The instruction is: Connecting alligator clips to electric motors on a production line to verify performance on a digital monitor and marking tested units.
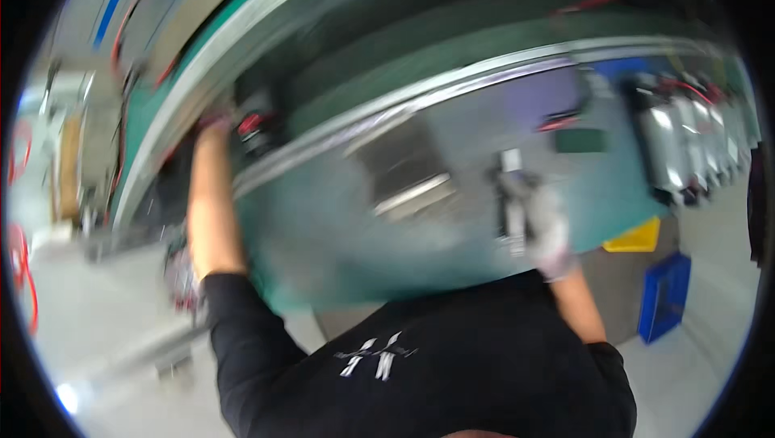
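While the left hand (215, 119) is far out at the back left, near a red and black thing (253, 125), the gloved right hand (549, 226) is at a black and silver part (512, 216) on the green table (295, 268). Blur hides whether either hand is open or closed. The part is probably close in for easy reach. Just past the table, a yellow bin (634, 237) and a blue bin (667, 297) don't clearly show what's inside

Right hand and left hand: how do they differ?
The left hand is out at the upper left, by a red-and-black object; the right hand is nearer the body, over the green bench, by a dark object. The right hand looks pale grey, the left darker, pinkish. Both are blurred; neither grip is clear.
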A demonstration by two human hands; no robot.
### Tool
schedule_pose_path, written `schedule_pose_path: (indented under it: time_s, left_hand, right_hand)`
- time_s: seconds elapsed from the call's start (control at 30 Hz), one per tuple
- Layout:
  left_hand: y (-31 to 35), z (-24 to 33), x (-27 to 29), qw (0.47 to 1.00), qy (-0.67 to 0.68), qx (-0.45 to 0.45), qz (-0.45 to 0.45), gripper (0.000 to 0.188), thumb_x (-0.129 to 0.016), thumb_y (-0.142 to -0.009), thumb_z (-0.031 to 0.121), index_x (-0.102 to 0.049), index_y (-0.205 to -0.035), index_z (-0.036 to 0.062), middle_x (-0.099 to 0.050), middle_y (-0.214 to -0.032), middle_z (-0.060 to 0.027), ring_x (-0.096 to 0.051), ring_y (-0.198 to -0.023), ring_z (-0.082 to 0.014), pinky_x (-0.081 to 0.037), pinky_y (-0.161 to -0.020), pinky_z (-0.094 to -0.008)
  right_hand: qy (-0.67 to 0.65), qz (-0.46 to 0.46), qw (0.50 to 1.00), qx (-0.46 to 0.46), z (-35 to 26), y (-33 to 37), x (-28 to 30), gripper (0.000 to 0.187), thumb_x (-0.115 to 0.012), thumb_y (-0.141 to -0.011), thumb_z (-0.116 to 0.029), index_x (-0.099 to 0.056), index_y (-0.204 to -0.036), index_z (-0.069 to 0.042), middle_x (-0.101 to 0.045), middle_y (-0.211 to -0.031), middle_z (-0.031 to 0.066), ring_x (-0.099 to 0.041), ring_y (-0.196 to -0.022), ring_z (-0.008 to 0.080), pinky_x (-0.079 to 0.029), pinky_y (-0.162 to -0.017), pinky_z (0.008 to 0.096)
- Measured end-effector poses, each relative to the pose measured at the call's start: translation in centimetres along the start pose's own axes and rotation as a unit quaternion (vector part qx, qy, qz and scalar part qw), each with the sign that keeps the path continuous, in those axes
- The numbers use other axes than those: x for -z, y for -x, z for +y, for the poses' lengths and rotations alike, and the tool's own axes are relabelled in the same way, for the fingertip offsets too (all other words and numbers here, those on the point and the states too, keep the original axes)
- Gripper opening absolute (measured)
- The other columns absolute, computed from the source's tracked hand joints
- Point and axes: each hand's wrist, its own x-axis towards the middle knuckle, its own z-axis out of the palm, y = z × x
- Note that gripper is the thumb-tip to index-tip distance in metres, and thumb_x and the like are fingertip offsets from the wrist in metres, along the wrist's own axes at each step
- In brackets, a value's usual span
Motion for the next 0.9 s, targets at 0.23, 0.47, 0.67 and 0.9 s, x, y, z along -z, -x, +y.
schedule_pose_path:
  time_s: [0.23,0.47,0.67,0.9]
  left_hand:
    - [-0.8,1.8,-5.8,0.981,0.187,-0.057,0.019,0.057,-0.061,-0.107,0.027,-0.050,-0.158,0.0030,-0.058,-0.154,-0.0247,-0.052,-0.146,-0.0389,-0.039,-0.123,-0.0476]
    - [-3.1,3.2,-0.6,0.990,0.072,0.017,-0.124,0.059,-0.063,-0.107,0.029,-0.049,-0.158,0.0025,-0.057,-0.155,-0.0251,-0.052,-0.146,-0.0391,-0.039,-0.122,-0.0471]
    - [-4.0,25.4,23.0,0.862,0.462,0.137,-0.159,0.028,-0.066,-0.105,0.020,-0.074,-0.114,-0.0052,-0.077,-0.103,-0.0144,-0.071,-0.098,-0.0203,-0.054,-0.094,-0.0343]
    - [-19.8,55.1,23.4,0.739,0.652,-0.124,-0.118,0.042,-0.063,-0.106,0.030,-0.064,-0.137,0.0013,-0.072,-0.131,-0.0216,-0.068,-0.124,-0.0355,-0.051,-0.108,-0.0403]
  right_hand:
    - [0.124,0.150,0.978,0.070,0.4,-0.6,4.0,0.062,-0.064,-0.082,0.007,-0.063,-0.143,-0.003,-0.071,-0.123,0.0201,-0.072,-0.102,0.0341,-0.059,-0.082,0.0418]
    - [0.558,0.098,0.795,-0.219,5.4,-4.3,20.5,0.082,-0.088,-0.082,-0.044,-0.057,-0.140,0.003,-0.067,-0.117,0.0248,-0.065,-0.111,0.0389,-0.052,-0.101,0.0466]
    - [0.522,0.131,0.819,-0.199,4.1,-1.1,19.5,0.085,-0.090,-0.077,-0.039,-0.055,-0.143,0.001,-0.064,-0.122,0.0248,-0.062,-0.112,0.0416,-0.051,-0.102,0.0496]
    - [0.378,0.241,0.881,-0.152,5.9,4.2,18.4,0.068,-0.087,-0.085,-0.028,-0.060,-0.144,-0.006,-0.059,-0.138,0.0254,-0.057,-0.125,0.0418,-0.049,-0.109,0.0473]
